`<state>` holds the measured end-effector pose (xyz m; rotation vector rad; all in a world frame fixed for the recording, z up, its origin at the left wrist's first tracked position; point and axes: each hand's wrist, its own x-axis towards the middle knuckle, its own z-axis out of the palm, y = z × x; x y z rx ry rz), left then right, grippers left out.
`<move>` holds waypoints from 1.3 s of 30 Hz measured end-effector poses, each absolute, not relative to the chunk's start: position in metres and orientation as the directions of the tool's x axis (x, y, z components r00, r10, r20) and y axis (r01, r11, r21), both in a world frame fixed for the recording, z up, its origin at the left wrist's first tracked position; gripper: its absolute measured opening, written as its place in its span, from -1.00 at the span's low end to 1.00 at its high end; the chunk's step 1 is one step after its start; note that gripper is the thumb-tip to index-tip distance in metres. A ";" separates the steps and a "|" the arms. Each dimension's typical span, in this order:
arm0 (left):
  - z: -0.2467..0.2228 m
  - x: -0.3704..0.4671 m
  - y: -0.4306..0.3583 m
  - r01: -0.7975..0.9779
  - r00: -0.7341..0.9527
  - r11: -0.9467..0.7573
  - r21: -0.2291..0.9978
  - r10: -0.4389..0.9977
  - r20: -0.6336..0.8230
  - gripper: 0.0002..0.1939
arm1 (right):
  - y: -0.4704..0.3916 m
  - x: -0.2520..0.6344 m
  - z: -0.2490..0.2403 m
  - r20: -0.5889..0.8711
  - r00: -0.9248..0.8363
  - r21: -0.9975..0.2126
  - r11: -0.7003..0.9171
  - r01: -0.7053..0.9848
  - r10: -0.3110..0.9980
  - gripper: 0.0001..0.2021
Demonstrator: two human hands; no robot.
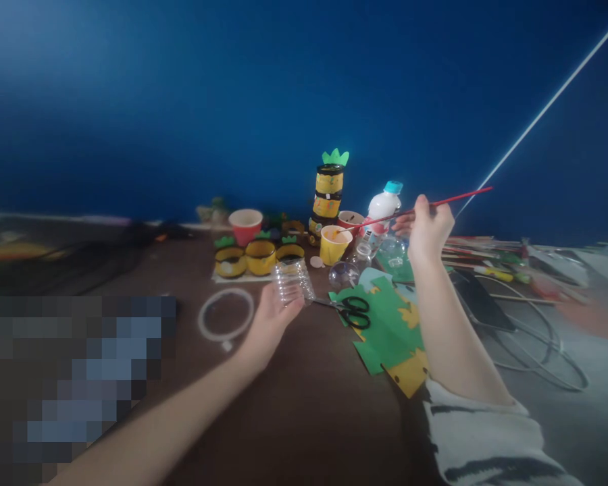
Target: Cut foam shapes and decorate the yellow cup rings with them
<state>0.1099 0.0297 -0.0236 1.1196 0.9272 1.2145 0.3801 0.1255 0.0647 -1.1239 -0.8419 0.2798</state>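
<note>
My left hand (273, 312) is closed around a clear ribbed piece of plastic bottle (290, 282) above the dark table. In my right hand (429, 228) I pinch a thin red paintbrush (463, 194), its tip end at the mouth of a yellow paper cup (333, 247). Orange-yellow paint shows inside that cup. Behind my left hand stand yellow rings (260, 258) with dark rims and green paper leaves. Black-handled scissors (355, 312) lie beside the bottle piece, partly on green paper (388, 320).
A stacked yellow-and-black pineapple (329, 196) with a green paper crown stands at the back, by a white bottle with a blue cap (385, 206). A white cable coil (226, 315) lies left; sticks and a phone (481, 300) lie right. A red cup (246, 226) stands behind the rings.
</note>
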 end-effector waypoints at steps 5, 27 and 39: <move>-0.026 0.111 0.031 -0.244 0.123 0.001 0.970 0.992 0.030 -0.58 | 0.125 0.380 0.060 0.459 0.663 -0.871 0.445 0.207 0.591 -0.81; -0.030 0.109 0.033 -0.248 0.127 0.007 0.969 0.992 0.025 -0.59 | 0.120 0.391 0.062 0.233 0.664 -0.941 0.337 -0.030 0.711 -0.91; -0.028 0.107 0.032 -0.302 0.156 0.027 0.953 0.987 0.021 -0.61 | 0.118 0.400 0.063 0.037 0.563 -0.925 0.242 -0.294 0.825 -0.87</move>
